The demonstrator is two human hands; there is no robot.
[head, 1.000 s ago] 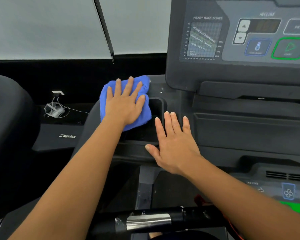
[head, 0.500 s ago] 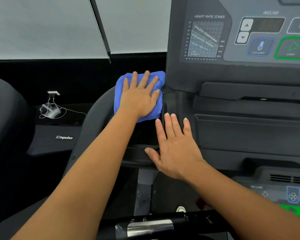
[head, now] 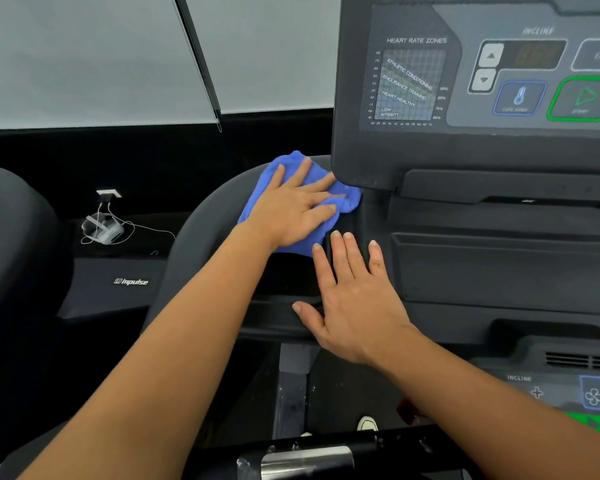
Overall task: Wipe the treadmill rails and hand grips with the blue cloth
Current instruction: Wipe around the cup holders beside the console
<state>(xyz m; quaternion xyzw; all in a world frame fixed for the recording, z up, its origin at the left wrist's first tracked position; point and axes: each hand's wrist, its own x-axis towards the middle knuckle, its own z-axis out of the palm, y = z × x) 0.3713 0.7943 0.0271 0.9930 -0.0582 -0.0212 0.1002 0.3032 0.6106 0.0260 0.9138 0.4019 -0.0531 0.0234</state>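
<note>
From where I stand, the console [head: 364, 157] corner overhangs the blue cloth [head: 253, 206] and walls off the right side (the cloth sits right under it). The right hand [head: 357, 306] lies flat just below, closing the near side. Leftward, the curved rail [head: 194, 230] runs bare.

Pale grey panels [head: 84, 57] over a black band [head: 153, 150]
A thin dark rod [head: 198, 60] slants across the panels. In the black below them, a white socket [head: 108, 193] feeds thin cables to a white device [head: 104, 230] lying on a dark ledge, above a panel lettered "impulse" [head: 131, 281].
</note>
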